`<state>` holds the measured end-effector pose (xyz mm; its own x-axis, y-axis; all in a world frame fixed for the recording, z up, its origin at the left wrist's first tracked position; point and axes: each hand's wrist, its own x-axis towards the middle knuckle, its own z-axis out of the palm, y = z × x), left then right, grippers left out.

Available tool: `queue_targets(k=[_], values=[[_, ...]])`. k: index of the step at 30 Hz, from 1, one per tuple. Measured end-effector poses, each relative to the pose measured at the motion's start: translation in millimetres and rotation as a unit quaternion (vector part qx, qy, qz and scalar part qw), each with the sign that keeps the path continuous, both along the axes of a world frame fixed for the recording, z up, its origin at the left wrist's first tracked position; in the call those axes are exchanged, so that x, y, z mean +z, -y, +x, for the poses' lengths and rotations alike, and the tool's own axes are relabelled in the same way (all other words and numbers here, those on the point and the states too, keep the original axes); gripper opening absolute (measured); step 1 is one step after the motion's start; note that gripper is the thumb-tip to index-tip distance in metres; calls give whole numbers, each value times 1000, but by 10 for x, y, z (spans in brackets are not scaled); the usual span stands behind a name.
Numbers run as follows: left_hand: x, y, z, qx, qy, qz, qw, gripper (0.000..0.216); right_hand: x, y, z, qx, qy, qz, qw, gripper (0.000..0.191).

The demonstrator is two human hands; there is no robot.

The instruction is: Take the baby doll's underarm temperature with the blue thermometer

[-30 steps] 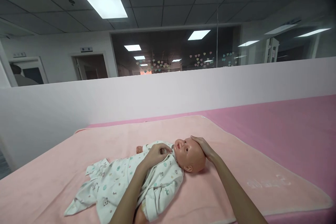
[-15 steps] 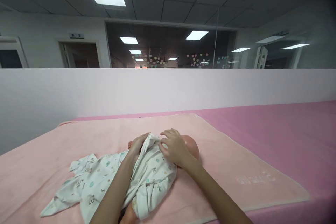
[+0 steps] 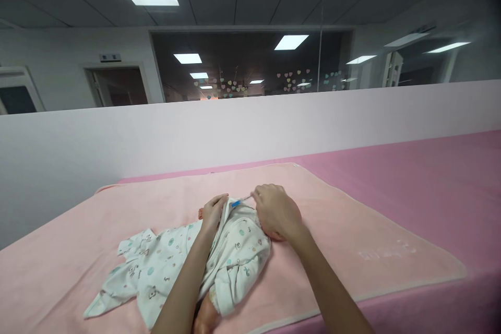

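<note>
A baby doll (image 3: 206, 315) lies on its back in a white printed baby garment (image 3: 242, 240). Its head is mostly covered by my right hand (image 3: 276, 210). That hand is pinched closed near the neckline, on the end of a thin pale strip, apparently a garment tie (image 3: 246, 198). Beside the strip a small blue patch (image 3: 235, 203) shows on the cloth. My left hand (image 3: 213, 213) grips the garment's front edge at the chest, fingers closed on the fabric. The garment's lower part, with its legs empty, spreads out flat to the left.
Beneath the doll lies a pale pink blanket (image 3: 324, 250) with white lettering, over a darker pink table cover (image 3: 430, 193). A low white partition (image 3: 250, 125) runs along the back. Beyond it are a large window and a doorway.
My right hand has moved right and now pulls a thin strip from the neckline; the blue patch has come into view. My left hand stays at the garment edge. The view has tilted slightly.
</note>
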<state>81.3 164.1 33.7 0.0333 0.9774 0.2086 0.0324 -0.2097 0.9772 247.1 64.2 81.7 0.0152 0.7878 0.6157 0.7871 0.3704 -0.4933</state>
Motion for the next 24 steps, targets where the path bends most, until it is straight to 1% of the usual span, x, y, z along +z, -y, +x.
queue_targets(k=[1, 2, 3, 4, 6, 8, 9, 10, 13, 17, 19, 21, 22, 24], values=[[2, 5, 6, 8, -19, 22, 1000, 36, 45, 127, 75, 1, -54, 8, 999, 35], [9, 17, 14, 8, -39, 43, 998, 34, 93, 241, 136, 25, -116, 10, 993, 39], [21, 35, 23, -6, -58, 54, 997, 33, 145, 341, 178, 72, -181, 7, 981, 40], [36, 59, 31, -35, -77, 55, 995, 32, 198, 425, 204, 120, -223, 2, 967, 41], [73, 117, 46, -124, -111, 45, 985, 32, 297, 553, 214, 201, -279, -10, 939, 40], [109, 174, 53, -202, -138, 39, 969, 33, 373, 642, 199, 226, -280, -12, 933, 39], [124, 198, 54, -220, -147, 40, 963, 34, 400, 677, 194, 228, -279, -10, 933, 38], [136, 218, 53, -226, -153, 41, 961, 34, 420, 707, 192, 229, -279, -8, 933, 38], [150, 243, 47, -214, -159, 37, 963, 34, 460, 775, 212, 231, -274, -11, 933, 36], [127, 222, 46, -204, -158, 45, 965, 33, 496, 839, 238, 231, -255, -19, 939, 31], [112, 211, 46, -200, -159, 54, 965, 33, 460, 878, 240, 218, -247, -22, 944, 29], [101, 210, 46, -198, -164, 64, 964, 34, 331, 931, 252, 181, -242, -30, 953, 28], [97, 212, 46, -198, -167, 70, 963, 34, 223, 961, 268, 157, -240, -38, 957, 29], [87, 214, 48, -199, -171, 79, 962, 34, -76, 1021, 326, 106, -237, -66, 963, 30]])
